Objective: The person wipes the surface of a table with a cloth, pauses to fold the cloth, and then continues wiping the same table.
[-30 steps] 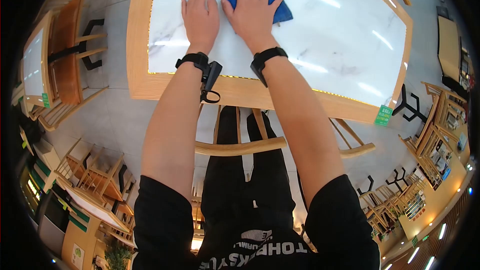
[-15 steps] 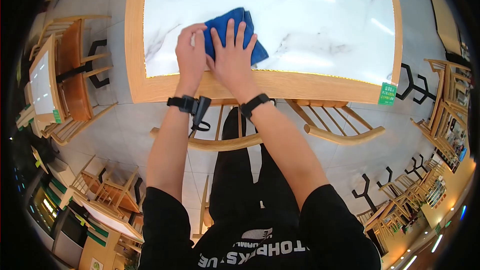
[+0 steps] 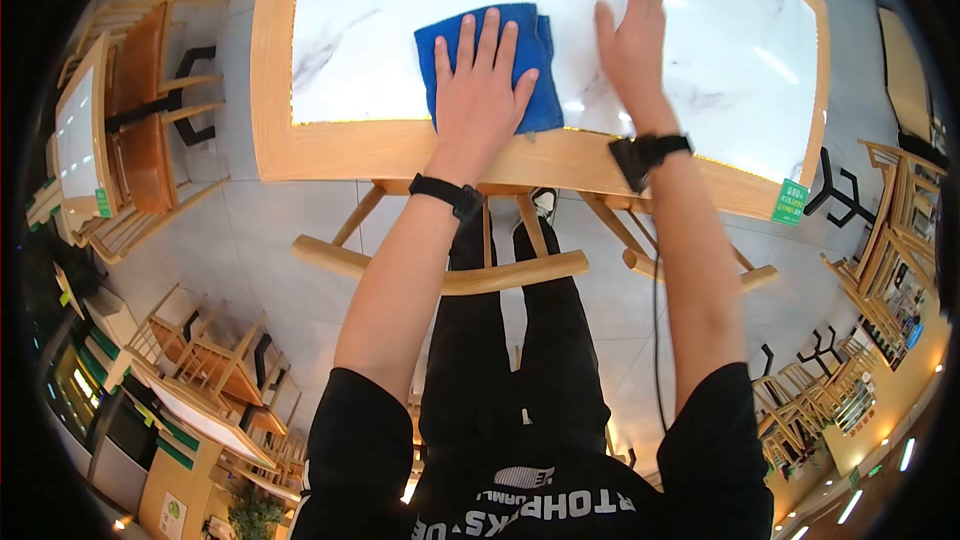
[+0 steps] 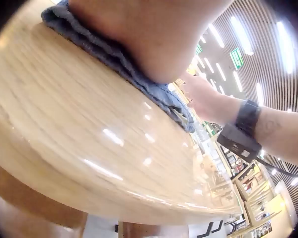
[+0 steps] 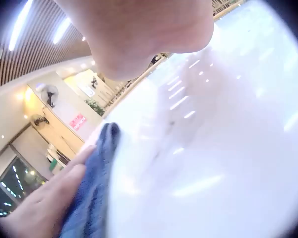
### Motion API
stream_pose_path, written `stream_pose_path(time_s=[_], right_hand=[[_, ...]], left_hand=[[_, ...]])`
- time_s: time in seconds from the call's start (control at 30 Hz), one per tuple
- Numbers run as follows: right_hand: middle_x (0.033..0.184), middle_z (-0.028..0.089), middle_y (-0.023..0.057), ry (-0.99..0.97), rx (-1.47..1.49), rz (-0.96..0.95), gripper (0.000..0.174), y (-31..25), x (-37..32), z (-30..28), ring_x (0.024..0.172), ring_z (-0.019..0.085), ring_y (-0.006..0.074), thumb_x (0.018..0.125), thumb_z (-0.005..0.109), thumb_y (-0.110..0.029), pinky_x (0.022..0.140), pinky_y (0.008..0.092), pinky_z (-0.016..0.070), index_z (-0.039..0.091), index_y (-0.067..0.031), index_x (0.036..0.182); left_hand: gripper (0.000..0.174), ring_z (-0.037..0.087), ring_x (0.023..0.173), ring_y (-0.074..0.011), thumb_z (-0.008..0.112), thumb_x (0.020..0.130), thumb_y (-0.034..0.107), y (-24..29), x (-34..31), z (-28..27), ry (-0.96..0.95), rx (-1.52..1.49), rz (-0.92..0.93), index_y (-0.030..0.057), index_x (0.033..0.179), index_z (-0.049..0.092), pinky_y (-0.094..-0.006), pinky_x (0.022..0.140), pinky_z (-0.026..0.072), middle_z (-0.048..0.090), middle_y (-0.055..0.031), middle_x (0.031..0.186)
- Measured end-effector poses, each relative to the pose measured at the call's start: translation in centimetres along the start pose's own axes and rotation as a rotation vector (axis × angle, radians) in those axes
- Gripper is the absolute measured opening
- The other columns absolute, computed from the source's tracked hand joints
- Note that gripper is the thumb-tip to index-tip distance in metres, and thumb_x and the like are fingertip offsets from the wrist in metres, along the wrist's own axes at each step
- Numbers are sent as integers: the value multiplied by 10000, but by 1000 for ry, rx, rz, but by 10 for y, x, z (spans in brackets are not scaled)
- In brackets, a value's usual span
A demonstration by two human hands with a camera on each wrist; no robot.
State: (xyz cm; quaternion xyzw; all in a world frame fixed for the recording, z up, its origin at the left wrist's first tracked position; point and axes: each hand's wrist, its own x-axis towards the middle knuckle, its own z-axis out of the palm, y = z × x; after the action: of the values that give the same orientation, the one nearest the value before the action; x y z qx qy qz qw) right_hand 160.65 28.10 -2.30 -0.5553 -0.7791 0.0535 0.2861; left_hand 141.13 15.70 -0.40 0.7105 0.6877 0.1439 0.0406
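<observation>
A blue cloth (image 3: 545, 60) lies folded on the white marble-patterned tabletop, its near edge over the wooden border (image 3: 340, 150). The left hand (image 3: 480, 90) rests flat on it with fingers spread; the left wrist view has this hand (image 4: 154, 34) pressing the cloth (image 4: 109, 54) at the wooden edge. To the right of the cloth, the right hand (image 3: 635, 45) holds nothing, fingers extended. In the right wrist view the right hand (image 5: 149, 34) appears above the glossy surface, while the left hand (image 5: 44, 203) lies on the cloth (image 5: 97, 183). Its fingertips are hidden there.
Wooden chairs (image 3: 460, 278) stand against the near side of the table. A green sign (image 3: 789, 201) hangs at the right near corner. Another table (image 3: 80, 130) with brown seats is at the left, and more chairs (image 3: 880, 230) stand at the right. A cable hangs by the right arm.
The right hand has left the cloth and moved right. The left hand, earlier beside the cloth, now lies on top of it. The cloth has come closer to the near edge and is spread wider.
</observation>
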Motion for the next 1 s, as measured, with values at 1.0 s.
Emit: stream_pose_path(time_s=[1.0], right_hand=[[1702, 322, 198, -190, -362, 83, 665, 16, 36, 21, 1586, 241, 415, 1058, 498, -489, 1281, 578, 158, 428, -124, 1610]], left_hand=[[600, 256, 1566, -466, 735, 931, 464, -36, -130, -52, -344, -119, -61, 369, 1504, 586, -749, 1189, 181, 322, -182, 1709]])
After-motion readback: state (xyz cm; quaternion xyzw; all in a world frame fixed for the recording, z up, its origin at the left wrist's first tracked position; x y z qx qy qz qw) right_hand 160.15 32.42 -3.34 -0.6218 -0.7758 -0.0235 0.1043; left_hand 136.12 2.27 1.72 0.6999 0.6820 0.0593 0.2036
